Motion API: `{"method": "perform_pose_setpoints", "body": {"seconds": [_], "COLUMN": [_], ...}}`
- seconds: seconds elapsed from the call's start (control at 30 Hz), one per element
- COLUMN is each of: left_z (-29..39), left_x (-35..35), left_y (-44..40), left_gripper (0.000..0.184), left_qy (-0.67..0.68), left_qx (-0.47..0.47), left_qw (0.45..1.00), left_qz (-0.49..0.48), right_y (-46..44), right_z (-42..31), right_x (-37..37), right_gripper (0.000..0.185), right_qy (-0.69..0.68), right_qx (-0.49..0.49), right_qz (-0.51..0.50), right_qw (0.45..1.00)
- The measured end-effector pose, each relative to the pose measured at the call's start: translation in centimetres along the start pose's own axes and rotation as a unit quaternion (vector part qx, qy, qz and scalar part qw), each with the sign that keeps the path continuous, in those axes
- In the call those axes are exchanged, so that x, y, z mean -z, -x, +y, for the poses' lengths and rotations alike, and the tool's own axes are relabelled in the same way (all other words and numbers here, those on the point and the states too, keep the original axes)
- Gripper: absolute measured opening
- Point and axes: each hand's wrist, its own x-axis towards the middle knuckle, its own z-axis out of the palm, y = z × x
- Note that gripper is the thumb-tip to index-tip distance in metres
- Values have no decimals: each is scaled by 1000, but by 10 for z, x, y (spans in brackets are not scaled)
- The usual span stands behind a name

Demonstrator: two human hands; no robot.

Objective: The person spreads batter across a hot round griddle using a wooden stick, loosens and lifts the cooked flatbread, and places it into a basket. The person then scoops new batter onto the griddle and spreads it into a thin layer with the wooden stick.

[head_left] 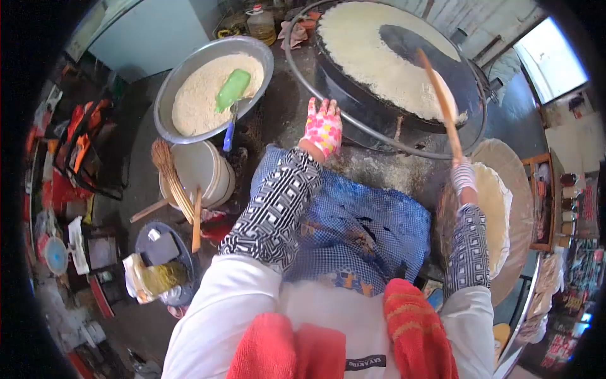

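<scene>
One metal basin (164,107), between ten and eleven o'clock, holds pale meal (199,88) and a green scoop (233,90); a bucket (218,172) stands at nine. The right hand (465,176) wraps a wooden stick (440,98), reaching toward eleven over the griddle's batter (372,57); the left hand (324,130), fingers outstretched and free, nears the hoop (365,133).

Item count.
Verified: two gloved hands (324,129) (464,175), one held stick (442,104), one griddle (407,45), one metal basin (165,95), one green scoop (233,88).
</scene>
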Motion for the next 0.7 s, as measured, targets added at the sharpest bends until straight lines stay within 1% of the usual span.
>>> {"method": "perform_pose_setpoints", "body": {"seconds": [0.03,0.07,0.1,0.13,0.17,0.2,0.23,0.27,0.3,0.33,0.37,0.43,0.47,0.5,0.57,0.63,0.7], "left_z": [-3,-6,-5,0,9,24,42,67,90,109,120,126,126,123,108,99,88], "left_x": [-4,-11,5,22,28,36,40,38,34,23,19,3,-4,-8,9,11,9], "left_y": [-1,-7,-7,-5,-7,-12,-11,-6,-7,-7,-7,-3,-4,-5,6,6,8], "left_gripper": [57,56,55,47,38,32,35,40,47,47,47,46,46,46,47,47,47], "left_qy": [0,-9,-17,-9,15,33,68,92,77,59,73,107,136,130,21,24,78], "left_qx": [10,26,41,42,25,-14,-60,-86,-100,-110,-121,-80,-70,-70,-104,-106,-91], "left_qw": [1000,1000,999,998,1000,999,995,988,991,991,990,990,986,987,993,994,992], "left_qz": [1,-4,-6,-41,8,-6,30,84,52,39,5,46,68,56,43,28,49], "right_y": [-9,-12,-5,4,9,9,10,3,0,-2,-1,-4,15,31,29,2,0], "right_z": [5,0,-10,-24,-35,-37,-34,-18,-18,-19,-20,-31,-46,-61,-52,-15,-23], "right_x": [1,7,11,18,27,24,11,0,4,10,17,21,29,37,19,3,22], "right_gripper": [29,28,28,28,28,28,28,29,29,29,29,31,31,31,31,29,29], "right_qy": [-8,-3,0,2,4,38,71,24,26,20,14,10,18,26,62,3,-22], "right_qx": [-35,-29,-20,1,22,32,39,10,12,-7,-30,-11,4,19,1,-60,-66], "right_qz": [28,36,40,50,59,47,34,37,41,42,41,42,30,19,-19,40,51], "right_qw": [999,999,999,999,998,998,996,999,999,999,999,999,999,999,998,997,996]}}
